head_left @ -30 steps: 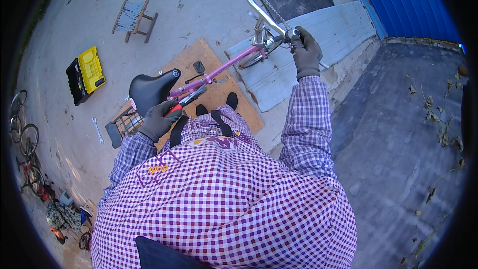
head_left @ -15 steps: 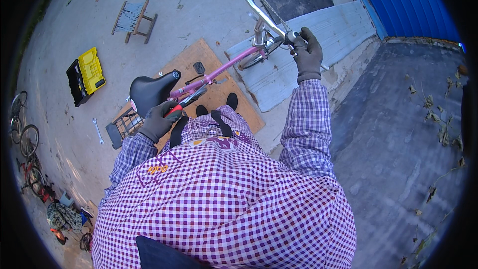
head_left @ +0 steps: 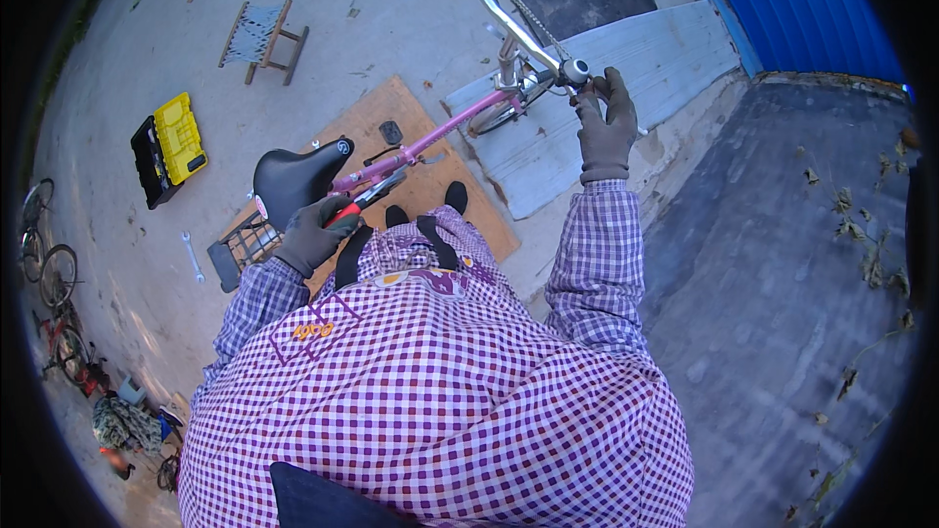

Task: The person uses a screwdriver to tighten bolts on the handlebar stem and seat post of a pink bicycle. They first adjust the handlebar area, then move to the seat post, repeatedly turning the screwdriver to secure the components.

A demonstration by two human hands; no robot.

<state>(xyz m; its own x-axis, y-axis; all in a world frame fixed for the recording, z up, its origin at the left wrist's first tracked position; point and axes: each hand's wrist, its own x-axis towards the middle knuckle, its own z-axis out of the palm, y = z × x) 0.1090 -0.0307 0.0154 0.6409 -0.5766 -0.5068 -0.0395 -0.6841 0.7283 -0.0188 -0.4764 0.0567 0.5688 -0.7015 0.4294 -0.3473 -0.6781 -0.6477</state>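
Observation:
A pink bicycle stands in front of me, with a black saddle on the left and a silver handlebar at the upper middle. My left hand, in a dark grey glove, is closed around red-handled pliers just beside the saddle. Their metal head points toward the pink frame. My right hand, gloved too, is at the right end of the handlebar, just below the round bell. Its fingers are raised and apart; the hand hides part of the bar behind it.
Under the bicycle lies a brown board. A yellow and black toolbox, a wrench and a folding stool are on the concrete at left. Light planks stretch toward a blue metal wall. Other bicycles stand far left.
My right hand has come down and back from the bell, leaving it uncovered, and its fingers have spread. My left hand keeps the pliers in nearly the same place.

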